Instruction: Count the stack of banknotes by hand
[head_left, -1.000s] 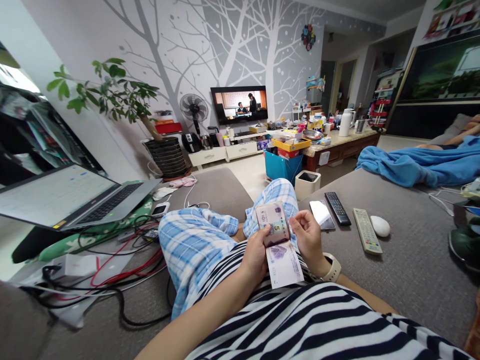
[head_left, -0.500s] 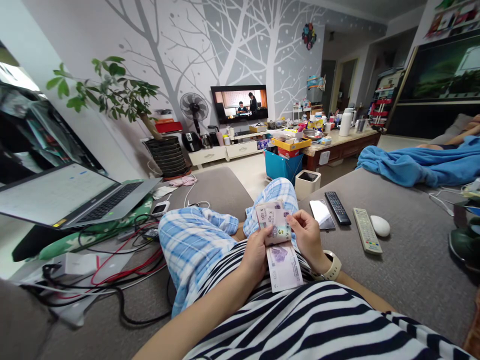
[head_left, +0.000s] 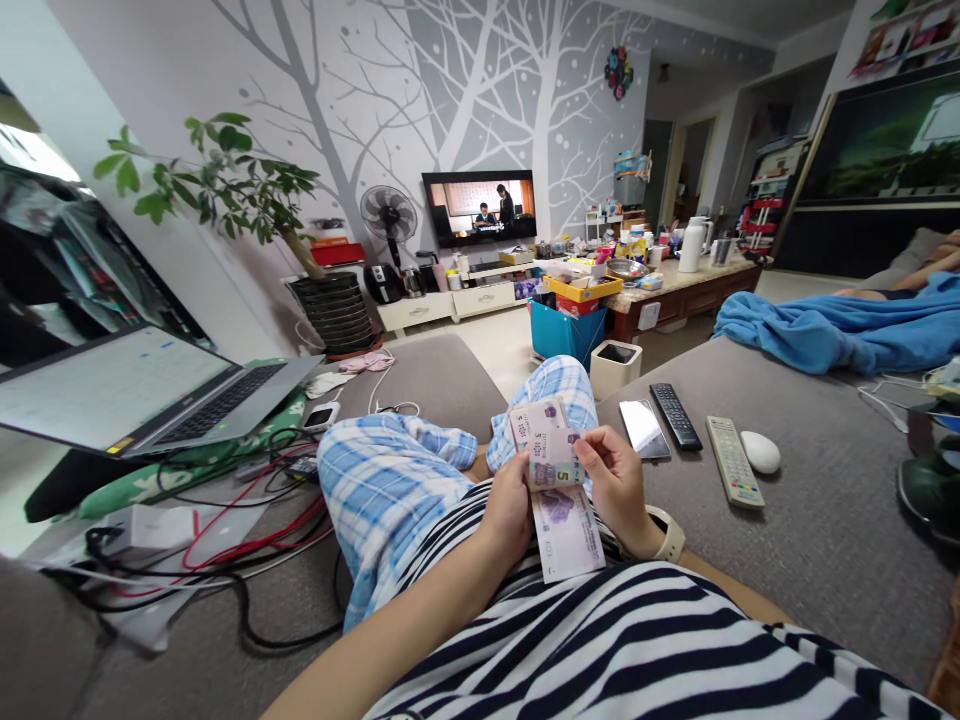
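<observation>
A wad of purple-and-cream 5-yuan banknotes (head_left: 559, 515) sits at the middle of my lap, fanned slightly at the top, with its lower end hanging toward my striped shirt (head_left: 600, 640). My left hand (head_left: 508, 515) grips the wad from below and the left side. My right hand (head_left: 615, 490) holds the wad's right edge with its fingertips on the top note. A pale watch band (head_left: 664, 533) circles my right wrist. Plaid blue-and-white trousers (head_left: 390, 500) lie beneath my hands.
On the grey sofa (head_left: 817, 510) to my right lie a smartphone (head_left: 643, 430), a black remote (head_left: 675, 415), a white remote (head_left: 733, 462) and a white mouse (head_left: 760, 452). To my left are a laptop (head_left: 142, 395) and tangled red and black cables (head_left: 247, 540). A person lies under a blue blanket (head_left: 825, 335).
The top notes have shifted and now fan out more at the upper left of the wad. My right hand has moved slightly toward the wad's lower right.
</observation>
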